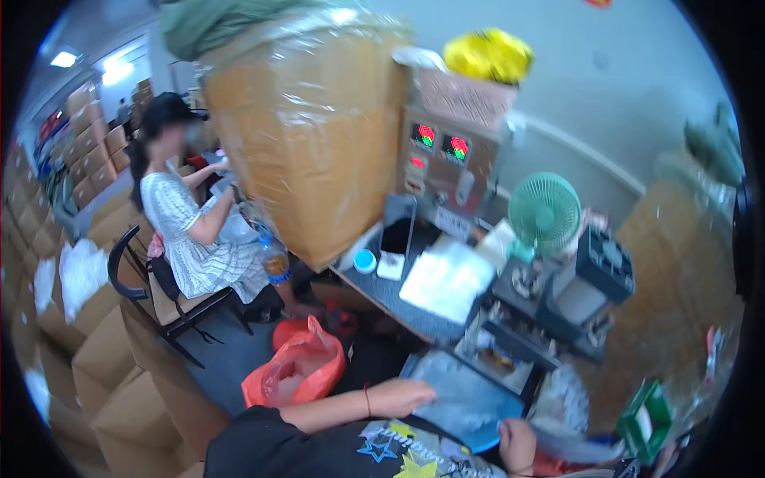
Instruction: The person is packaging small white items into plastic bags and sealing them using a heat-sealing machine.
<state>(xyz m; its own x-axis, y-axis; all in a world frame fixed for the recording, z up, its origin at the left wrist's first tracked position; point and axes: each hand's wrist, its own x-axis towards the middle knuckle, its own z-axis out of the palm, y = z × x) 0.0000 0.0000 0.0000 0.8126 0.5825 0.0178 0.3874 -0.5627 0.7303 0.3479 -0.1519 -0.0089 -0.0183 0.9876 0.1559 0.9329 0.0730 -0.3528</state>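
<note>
A shallow blue tray (466, 402) with pale, blurred contents lies close in front of my body, below the machine. My left hand (401, 397) is closed at the tray's left side, its fingers over the edge; what they hold, if anything, is hidden. At the tray's near right corner my right hand (518, 446) is also curled closed, and its grip cannot be made out. Beside the right hand lies a clear plastic bag (575, 444). A small machine with a black fan unit (604, 263) stands on the workbench (382, 299) beyond the tray.
A green fan (545, 211), a white cloth-like sheet (448, 279) and a phone (397, 227) are on the bench. A control box (446, 171) stands behind. Left are a red plastic bag (299, 362), open cartons (131, 378) and a seated person (187, 207). A green box (645, 422) is at right.
</note>
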